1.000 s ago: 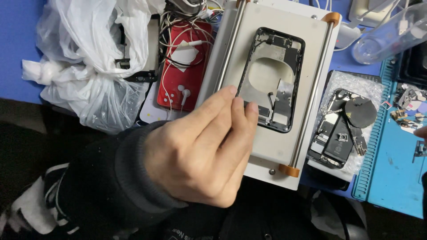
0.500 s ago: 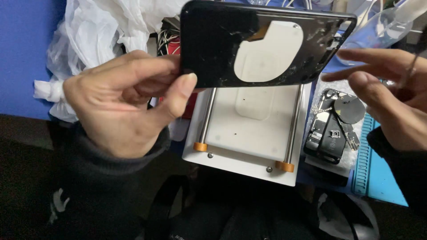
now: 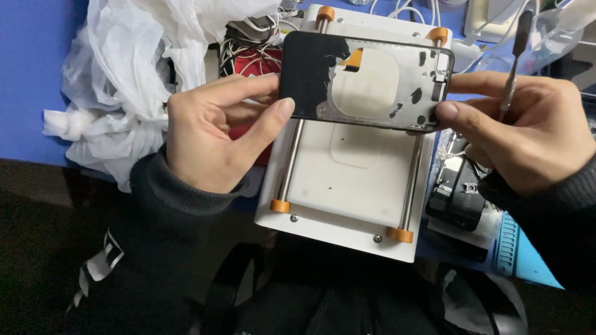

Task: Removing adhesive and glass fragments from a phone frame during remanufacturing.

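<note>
left hand (image 3: 214, 139), right hand (image 3: 528, 133), both gripping phone frame (image 3: 366, 80), white heating plate (image 3: 354, 180) beneath

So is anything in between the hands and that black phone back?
No. The left hand pinches one end of the phone back housing and the right hand pinches the other, fingers straight on it. The right hand also holds a thin metal tool.

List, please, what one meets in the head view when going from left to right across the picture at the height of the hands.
White plastic bag → left hand → black phone back housing, held at both ends above the white plate with rails → right hand, which also holds a thin metal tool.
</note>
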